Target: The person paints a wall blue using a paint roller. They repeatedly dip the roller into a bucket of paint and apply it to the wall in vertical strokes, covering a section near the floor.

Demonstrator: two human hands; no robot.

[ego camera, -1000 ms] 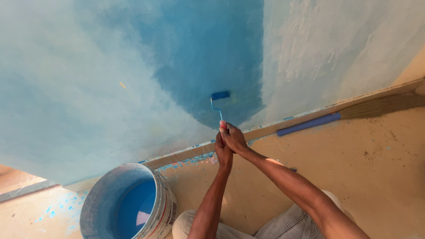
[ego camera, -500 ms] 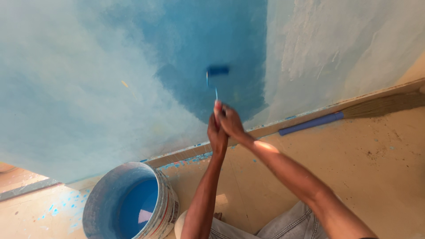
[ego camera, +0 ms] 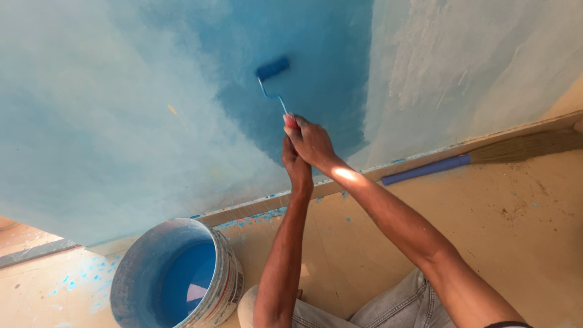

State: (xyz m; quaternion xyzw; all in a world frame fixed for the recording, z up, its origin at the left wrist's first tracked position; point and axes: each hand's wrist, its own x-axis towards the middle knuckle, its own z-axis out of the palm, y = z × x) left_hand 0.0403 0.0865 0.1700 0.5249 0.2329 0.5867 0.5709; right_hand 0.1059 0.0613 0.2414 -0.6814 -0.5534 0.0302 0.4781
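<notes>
1. Both my hands are clamped on the paint roller (ego camera: 276,82): right hand (ego camera: 313,141) on top, fingers wrapped tight round the handle, left hand (ego camera: 296,167) gripping just beneath it.
2. The roller head is pressed flat against the wall (ego camera: 121,121), up in the dark, wet blue patch above my hands.
3. The paint bucket (ego camera: 179,276) sits on the floor (ego camera: 498,212) at my lower left, blue paint inside.
4. A broom (ego camera: 480,157) with a blue handle lies along the base of the wall, off to my right.
5. Blue spatters dot the floor near the bucket.
</notes>
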